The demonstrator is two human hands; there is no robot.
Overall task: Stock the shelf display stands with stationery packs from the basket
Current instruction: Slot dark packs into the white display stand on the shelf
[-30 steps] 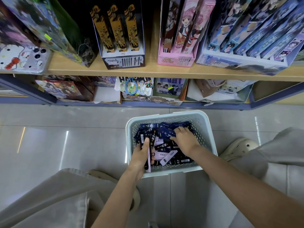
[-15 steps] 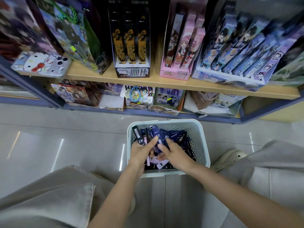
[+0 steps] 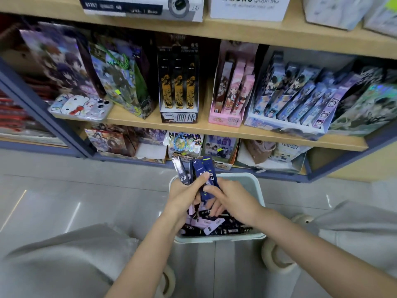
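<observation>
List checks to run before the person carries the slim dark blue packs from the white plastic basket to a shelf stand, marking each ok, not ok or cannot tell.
1. Left hand grips the bunch of slim dark blue packs: ok.
2. Right hand pinches the same bunch: ok.
3. Bunch squared up: not ok, tops fan apart.
4. White plastic basket holds more packs: ok.
5. Free slot in the black cardboard display stand: cannot tell.

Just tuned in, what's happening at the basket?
A person crouches at the shelves over a pale basket on the floor. The left hand grips a fanned bunch of dark blue packs above it, and the right hand pinches the same bunch. Other loose packs lie in the basket.
</observation>
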